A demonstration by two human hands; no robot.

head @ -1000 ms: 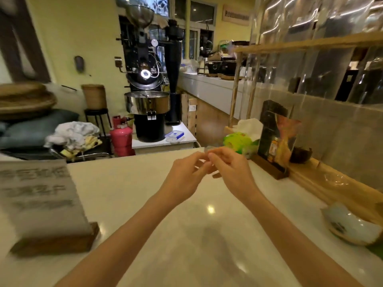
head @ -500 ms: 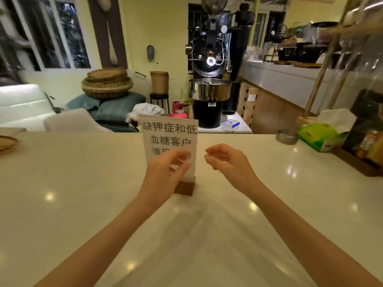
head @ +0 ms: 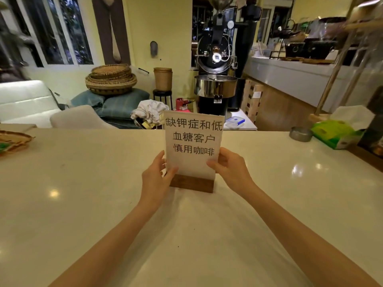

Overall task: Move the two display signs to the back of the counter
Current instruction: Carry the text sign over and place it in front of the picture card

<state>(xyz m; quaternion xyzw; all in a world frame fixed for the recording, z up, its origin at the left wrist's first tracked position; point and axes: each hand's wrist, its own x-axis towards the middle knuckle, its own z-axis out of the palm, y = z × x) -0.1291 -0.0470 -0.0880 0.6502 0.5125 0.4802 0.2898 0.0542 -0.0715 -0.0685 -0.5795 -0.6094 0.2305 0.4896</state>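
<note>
A white display sign [head: 193, 139] with black Chinese characters stands upright in a wooden base [head: 191, 183] near the middle of the pale counter [head: 83, 183]. My left hand [head: 156, 175] grips the sign's left edge, thumb on its front. The right edge is held by my right hand [head: 229, 169] in the same way. A second, dark display sign [head: 374, 129] on a wooden base stands at the counter's far right, cut off by the frame edge.
A green tissue box [head: 333, 133] and a small metal ashtray [head: 300, 134] sit at the counter's back right. A woven tray [head: 14, 141] lies at the left edge. Beyond the counter stand a black coffee roaster [head: 216, 79], stacked baskets and a second counter.
My head has turned left, from the dark sign to the white one. Both hands, first held together, have moved onto the white sign's edges and closed on it.
</note>
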